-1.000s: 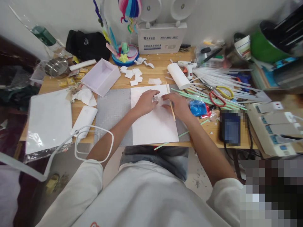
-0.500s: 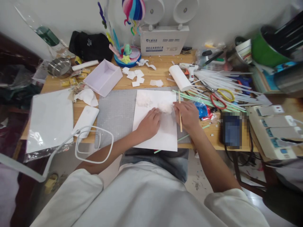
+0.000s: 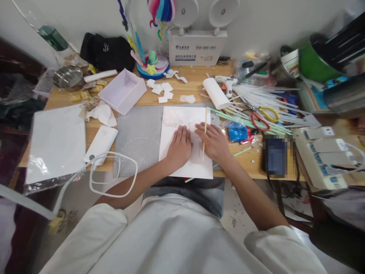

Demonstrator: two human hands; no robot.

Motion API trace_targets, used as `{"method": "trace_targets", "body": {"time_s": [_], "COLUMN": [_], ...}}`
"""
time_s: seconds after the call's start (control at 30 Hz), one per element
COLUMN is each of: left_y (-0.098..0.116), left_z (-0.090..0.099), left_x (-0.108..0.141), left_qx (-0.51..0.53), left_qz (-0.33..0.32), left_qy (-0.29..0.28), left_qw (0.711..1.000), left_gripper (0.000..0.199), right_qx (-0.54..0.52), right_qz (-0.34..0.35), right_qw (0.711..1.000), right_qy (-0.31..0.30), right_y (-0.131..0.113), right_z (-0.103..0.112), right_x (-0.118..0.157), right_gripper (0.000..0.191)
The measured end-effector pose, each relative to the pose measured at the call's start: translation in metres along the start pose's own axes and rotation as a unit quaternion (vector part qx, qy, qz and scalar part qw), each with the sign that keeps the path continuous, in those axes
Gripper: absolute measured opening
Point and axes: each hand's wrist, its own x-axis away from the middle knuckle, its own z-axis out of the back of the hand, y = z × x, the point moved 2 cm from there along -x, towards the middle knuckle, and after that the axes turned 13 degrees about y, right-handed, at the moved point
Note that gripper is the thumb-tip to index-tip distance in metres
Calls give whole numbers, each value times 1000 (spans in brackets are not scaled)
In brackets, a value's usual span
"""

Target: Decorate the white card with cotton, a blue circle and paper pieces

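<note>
A sheet of white paper (image 3: 164,163) lies over the grey cutting mat (image 3: 134,140). Two tufts of white cotton-like fluff rest on it: one tuft (image 3: 172,118) near the upper left corner, the other partly covered by my fingers. My left hand (image 3: 180,146) lies flat on the paper, fingers stretched out, their tips beside the second tuft. My right hand (image 3: 214,142) holds a thin wooden stick (image 3: 205,118) upright in the picture, between thumb and fingers, at the paper's right side; its fingertips reach the covered tuft.
Behind the mat are paper scraps (image 3: 163,89), a lilac box (image 3: 122,91) and a white roll (image 3: 216,93). To the right lie a glue gun (image 3: 228,85), scissors (image 3: 261,118), plastic sticks and a power strip (image 3: 322,156). A cable (image 3: 136,167) loops at the left.
My right hand, with the wooden stick, has moved left toward my left hand, over the second tuft. My left hand's fingers have straightened and lie flatter. The view has shifted slightly.
</note>
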Motion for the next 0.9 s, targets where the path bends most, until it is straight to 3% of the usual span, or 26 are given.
{"method": "trace_targets", "body": {"time_s": [0.17, 0.37, 0.47, 0.63, 0.77, 0.83, 0.9], "left_y": [-3, -10, -13, -11, -10, -11, -11], "left_z": [-1, -3, -2, 1, 0, -1, -3], "left_x": [4, -7, -11, -5, -1, -1, -1], "left_qx": [18, 25, 10, 13, 16, 14, 12], "left_qz": [19, 53, 67, 70, 76, 71, 62], "left_qy": [13, 20, 22, 27, 38, 43, 48], "left_qw": [1000, 998, 997, 997, 996, 996, 997], "left_gripper": [56, 57, 57, 56, 55, 54, 54], "right_qx": [75, 186, 176, 99, 39, 56, 85], "right_qz": [-48, -7, -17, -25, 71, 53, -4], "right_qw": [994, 982, 984, 994, 996, 996, 996], "right_qy": [67, -35, -33, 35, -38, -41, -3], "right_y": [9, 4, 5, -10, -19, -11, 1], "right_z": [15, 27, 33, 27, 0, -9, -12], "right_x": [13, 37, 40, 8, -25, -34, -40], "right_gripper": [37, 41, 47, 45, 47, 45, 43]}}
